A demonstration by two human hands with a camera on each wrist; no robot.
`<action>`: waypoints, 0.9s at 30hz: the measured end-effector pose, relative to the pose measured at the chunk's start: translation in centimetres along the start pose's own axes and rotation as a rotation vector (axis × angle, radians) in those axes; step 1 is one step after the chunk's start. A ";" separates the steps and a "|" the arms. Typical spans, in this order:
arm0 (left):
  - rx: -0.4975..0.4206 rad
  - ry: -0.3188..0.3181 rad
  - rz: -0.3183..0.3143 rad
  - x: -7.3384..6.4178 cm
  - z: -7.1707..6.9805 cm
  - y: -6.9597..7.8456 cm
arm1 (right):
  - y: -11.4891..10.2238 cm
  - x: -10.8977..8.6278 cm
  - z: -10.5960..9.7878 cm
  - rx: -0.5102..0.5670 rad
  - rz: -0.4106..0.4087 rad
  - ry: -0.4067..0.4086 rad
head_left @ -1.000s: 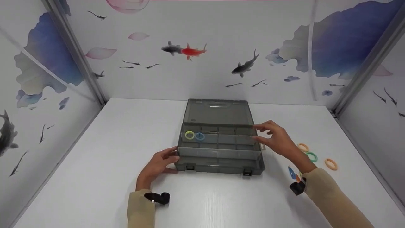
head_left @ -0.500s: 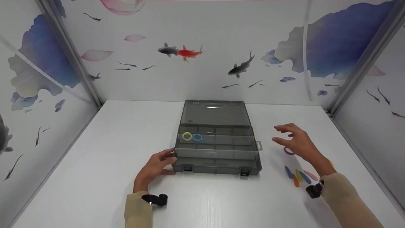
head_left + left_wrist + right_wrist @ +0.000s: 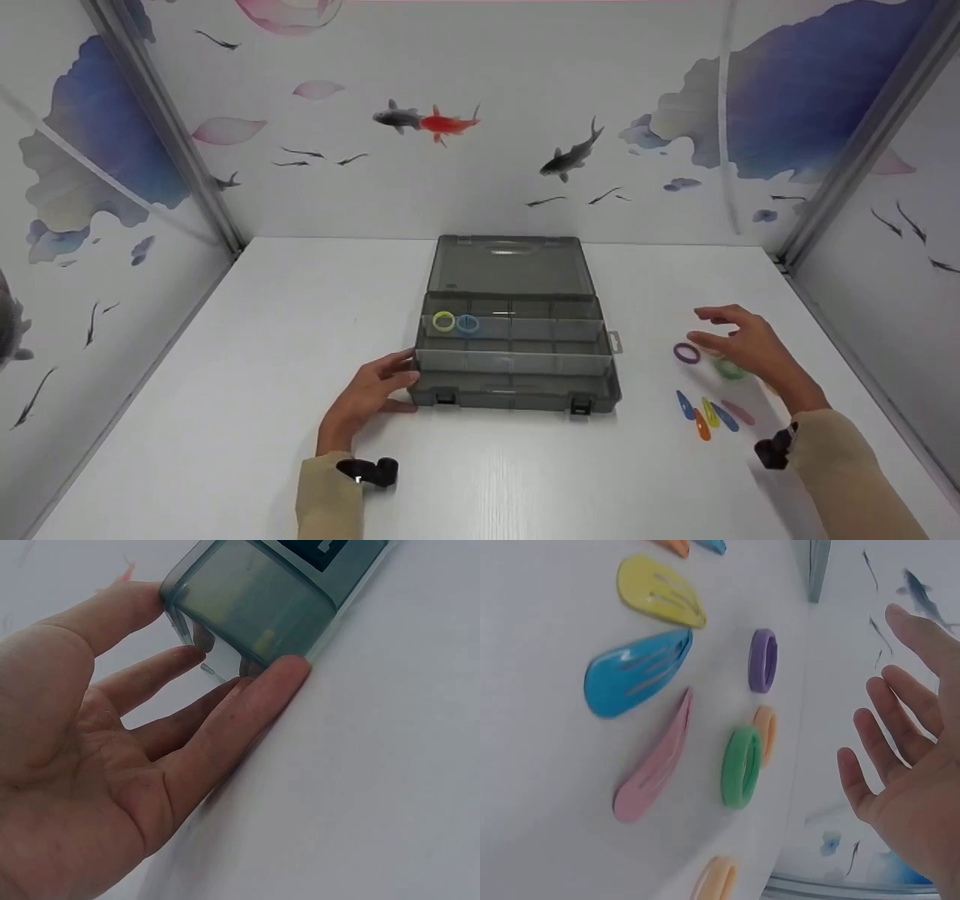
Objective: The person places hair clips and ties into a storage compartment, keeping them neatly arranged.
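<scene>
A grey see-through compartment box [image 3: 517, 386] lies on the table, its lid [image 3: 510, 266] folded back. Inside, a yellow hair tie [image 3: 444, 322] and a blue hair tie [image 3: 468, 324] show in the back left. My left hand [image 3: 367, 390] touches the box's left end with fairly straight fingertips, as the left wrist view also shows. With nothing between its spread fingers, my right hand [image 3: 757, 349] hovers over the loose hair ties. A purple hair tie [image 3: 686, 353] lies left of its fingertips; a green hair tie [image 3: 741, 767] and two orange ones are partly hidden below it in the head view.
Several snap hair clips, including a yellow clip [image 3: 660, 591], a blue clip [image 3: 637, 673] and a pink clip [image 3: 654, 765], lie at the right, nearer me. White panels [image 3: 480, 187] with printed fish stand around the white table [image 3: 300, 300].
My right hand has left the box's right side and moved right, over the hair ties, uncovering the clips and the purple tie. The left hand stays at the box's left end.
</scene>
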State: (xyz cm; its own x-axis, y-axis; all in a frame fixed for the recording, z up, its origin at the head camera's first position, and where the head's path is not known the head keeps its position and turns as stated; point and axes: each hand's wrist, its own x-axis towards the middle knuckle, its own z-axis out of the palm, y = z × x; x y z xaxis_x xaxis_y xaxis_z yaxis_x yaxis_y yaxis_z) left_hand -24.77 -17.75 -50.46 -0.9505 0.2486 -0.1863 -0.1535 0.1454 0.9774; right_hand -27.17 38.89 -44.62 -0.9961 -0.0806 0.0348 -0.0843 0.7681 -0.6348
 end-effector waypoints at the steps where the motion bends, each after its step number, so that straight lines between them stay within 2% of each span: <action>1: -0.001 -0.004 0.002 0.0 0.0 0.0 | 0.3 0.0 -0.1 0.001 0.012 -0.004; 9: 0.010 -0.027 0.011 -0.1 -0.2 0.0 | 2.4 0.3 -0.4 -0.016 0.082 -0.043; 19: 0.015 -0.005 0.005 -0.2 -0.1 -0.1 | 4.3 0.7 -0.1 0.071 0.248 -0.146; 27: -0.001 -0.003 -0.006 0.0 -0.2 -0.1 | 5.1 1.5 -0.1 0.032 0.288 -0.175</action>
State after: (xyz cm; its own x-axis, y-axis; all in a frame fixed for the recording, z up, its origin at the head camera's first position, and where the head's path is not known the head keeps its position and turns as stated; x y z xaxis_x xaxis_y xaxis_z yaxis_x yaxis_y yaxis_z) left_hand -24.76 -17.96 -50.58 -0.9487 0.2505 -0.1929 -0.1598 0.1465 0.9762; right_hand -29.08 42.75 -47.76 -0.9594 0.0272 -0.2807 0.2038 0.7549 -0.6234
